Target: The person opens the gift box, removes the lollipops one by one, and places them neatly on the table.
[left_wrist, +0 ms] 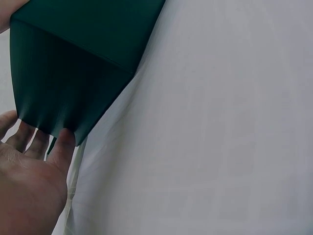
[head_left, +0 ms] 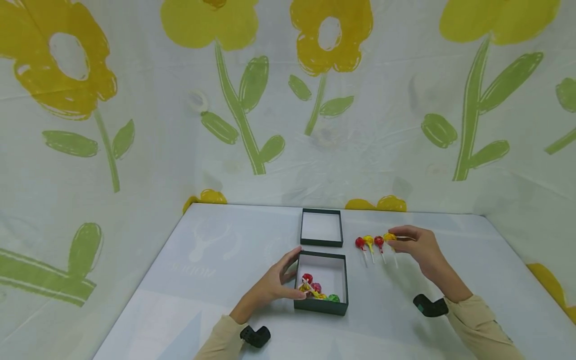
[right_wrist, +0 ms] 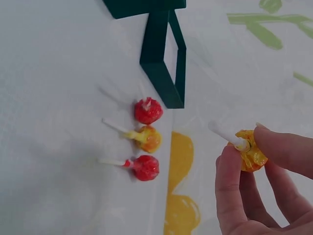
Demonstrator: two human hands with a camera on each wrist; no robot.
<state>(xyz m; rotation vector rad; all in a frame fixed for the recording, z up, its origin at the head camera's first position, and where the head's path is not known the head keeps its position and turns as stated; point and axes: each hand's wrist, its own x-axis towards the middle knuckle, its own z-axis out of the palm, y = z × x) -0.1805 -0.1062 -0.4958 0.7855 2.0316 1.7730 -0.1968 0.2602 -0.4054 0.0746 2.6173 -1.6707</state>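
Note:
My right hand (head_left: 417,247) pinches a yellow-wrapped lollipop (right_wrist: 252,156) by its head between thumb and fingers, its white stick sticking out. Left of it lie a red lollipop (head_left: 379,241), a yellow one (head_left: 368,240) and another red lollipop (head_left: 360,242) in a row, sticks toward me. My left hand (head_left: 271,285) grips a dark green box (head_left: 321,306) at its left side, thumb by the near corner and fingers toward the far one. Inside that box are several lollipops in red, pink, yellow and green wrappers. In the left wrist view, fingertips (left_wrist: 66,134) press its green wall.
A shallow dark green lid (head_left: 321,243) with a white inside lies just behind the box. Both rest on a white table (head_left: 180,280). Behind the table's far edge hangs a white cloth (head_left: 382,150) printed with yellow flowers. Each wrist wears a black camera.

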